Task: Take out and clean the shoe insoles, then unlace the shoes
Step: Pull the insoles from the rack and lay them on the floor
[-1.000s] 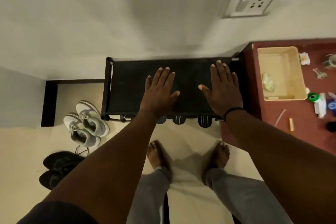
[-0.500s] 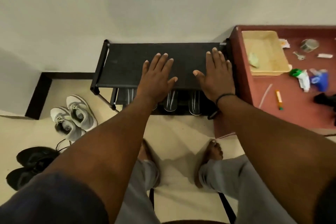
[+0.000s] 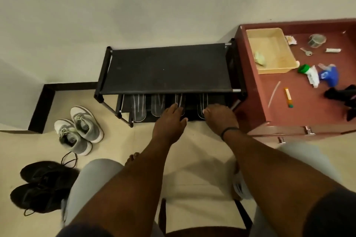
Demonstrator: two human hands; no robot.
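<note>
Both my hands dropped off the rack top (image 3: 169,67) to the lower shelf: left hand (image 3: 170,119) fingers straight on an insole (image 3: 180,102), right hand (image 3: 219,116) fingers curled, grip unclear.

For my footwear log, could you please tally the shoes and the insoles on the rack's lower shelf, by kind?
Grey shoes: 2
Black shoes: 2
Insoles on the rack's lower shelf: 4
Total: 8
</note>
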